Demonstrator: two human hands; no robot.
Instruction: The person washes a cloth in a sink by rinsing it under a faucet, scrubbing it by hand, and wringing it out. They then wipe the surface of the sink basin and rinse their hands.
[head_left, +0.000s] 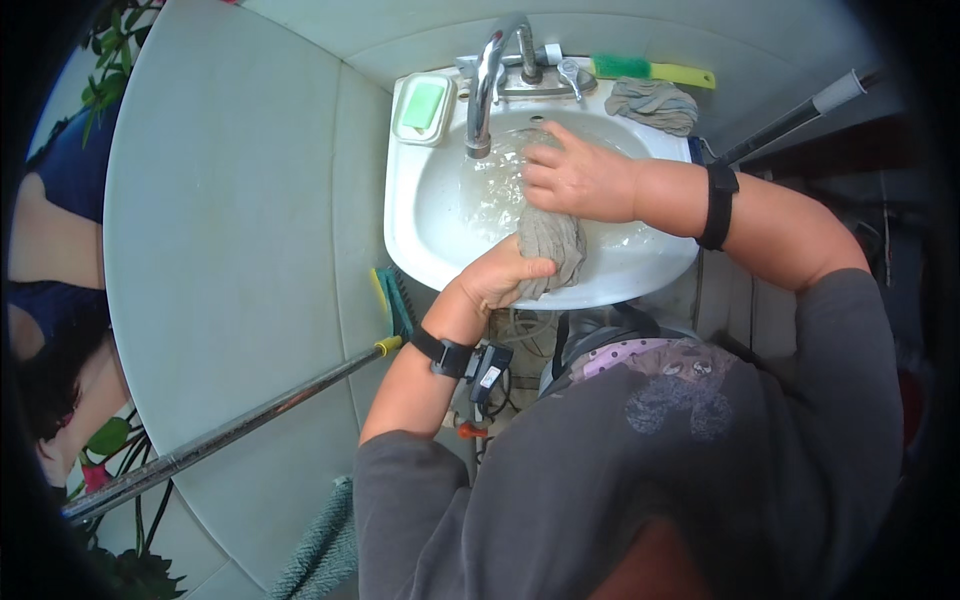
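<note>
A wet, bunched grey cloth (553, 244) is in my left hand (496, 276), held over the front rim of a white washbasin (401, 217). My thumb lies across the lower part of the cloth. My right hand (583, 178) is over the basin just beyond the cloth's upper end, its fingers apart and slightly bent. No object shows in it, and whether its underside touches the cloth is hidden. Rippling water (491, 191) lies in the bowl. Above it curves a chrome faucet (489, 90).
Green soap (424, 106) sits in a white dish on the basin's left corner. A second grey cloth (652, 105) and a green brush (652, 71) lie at the back right. A metal pole (285, 405) leans at left, near a tiled wall (225, 225).
</note>
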